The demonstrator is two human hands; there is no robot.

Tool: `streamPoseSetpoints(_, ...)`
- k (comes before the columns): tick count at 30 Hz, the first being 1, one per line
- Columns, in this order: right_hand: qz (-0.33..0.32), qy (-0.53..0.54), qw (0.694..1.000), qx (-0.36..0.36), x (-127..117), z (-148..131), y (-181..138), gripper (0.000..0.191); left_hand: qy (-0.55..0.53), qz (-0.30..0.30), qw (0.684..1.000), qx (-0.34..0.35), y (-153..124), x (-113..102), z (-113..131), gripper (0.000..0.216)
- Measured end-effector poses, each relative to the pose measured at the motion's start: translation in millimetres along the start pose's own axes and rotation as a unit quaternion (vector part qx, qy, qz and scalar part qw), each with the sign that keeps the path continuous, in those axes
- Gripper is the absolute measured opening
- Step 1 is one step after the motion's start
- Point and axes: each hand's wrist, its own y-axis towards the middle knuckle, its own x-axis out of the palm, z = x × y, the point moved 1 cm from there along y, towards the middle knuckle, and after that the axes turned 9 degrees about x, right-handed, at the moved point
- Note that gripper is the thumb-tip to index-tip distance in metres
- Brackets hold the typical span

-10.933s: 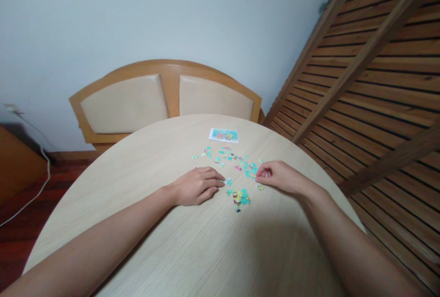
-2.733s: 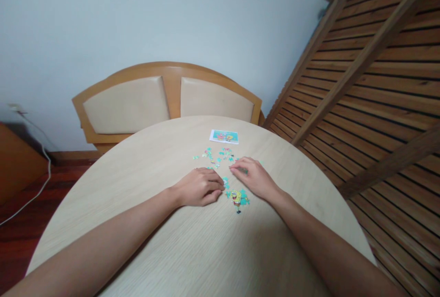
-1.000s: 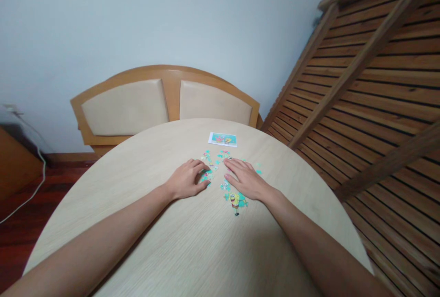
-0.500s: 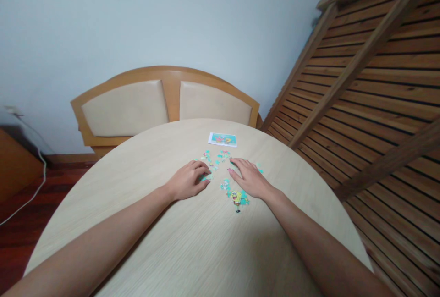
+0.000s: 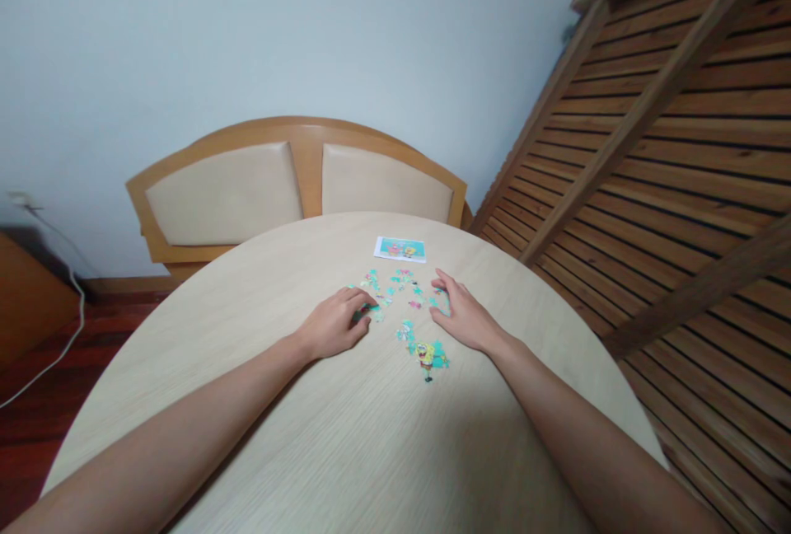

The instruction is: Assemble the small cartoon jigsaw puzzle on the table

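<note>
Head view: left hand (image 5: 334,326) loosely curled, right hand (image 5: 465,320) flat, fingers (image 5: 446,287) touching puzzle pieces (image 5: 404,277).

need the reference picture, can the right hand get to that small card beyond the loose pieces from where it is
Probably yes. The right hand lies flat among the loose pieces, the small card lies just beyond them on the table, and nothing stands between.

Round pale wood-grain tabletop (image 5: 346,435) with a matt smooth finish, small glossy turquoise card puzzle pieces (image 5: 401,287), tan wooden bench back with cream leather-look pads (image 5: 226,192), dark slatted wooden frame (image 5: 673,147)
</note>
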Motion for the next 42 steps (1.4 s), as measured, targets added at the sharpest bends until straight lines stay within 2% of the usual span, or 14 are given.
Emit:
streamPoseSetpoints(6,0.023,-0.004,1.0,0.001,-6,5,1,0.079,0.008,-0.001,1.0,0.004,0,1,0,0.028)
streamPoseSetpoints(10,-0.014,-0.028,0.999,-0.038,1,-7,2,0.072,0.009,0.004,1.0,0.026,2,-1,5,0.027)
streamPoseSetpoints(14,-0.068,-0.082,0.993,-0.056,7,-15,3,0.063,-0.019,-0.01,0.994,0.111,8,-5,18,0.032)
streamPoseSetpoints(17,-0.07,-0.113,0.989,-0.059,7,-16,2,0.056,-0.04,-0.055,0.977,0.2,11,-7,29,0.038)
streamPoseSetpoints(19,-0.063,-0.116,0.989,-0.069,5,-16,1,0.05,-0.045,-0.076,0.969,0.231,12,-7,34,0.039)
streamPoseSetpoints(21,-0.057,-0.113,0.989,-0.079,3,-18,1,0.044,-0.04,-0.083,0.969,0.231,12,-7,34,0.039)
streamPoseSetpoints(29,-0.066,-0.067,0.987,-0.132,-3,-30,-2,0.037,0.013,-0.069,0.987,0.146,11,-7,30,0.028)
streamPoseSetpoints(35,-0.075,-0.049,0.981,-0.17,-4,-34,-4,0.03,0.034,-0.056,0.993,0.102,11,-7,29,0.027)
streamPoseSetpoints(38,-0.085,-0.042,0.978,-0.185,-5,-39,-7,0.028,0.027,-0.05,0.993,0.107,11,-6,28,0.029)
streamPoseSetpoints(42,-0.106,-0.007,0.976,-0.191,-14,-49,-15,0.028,-0.002,-0.07,0.986,0.153,11,-5,29,0.035)
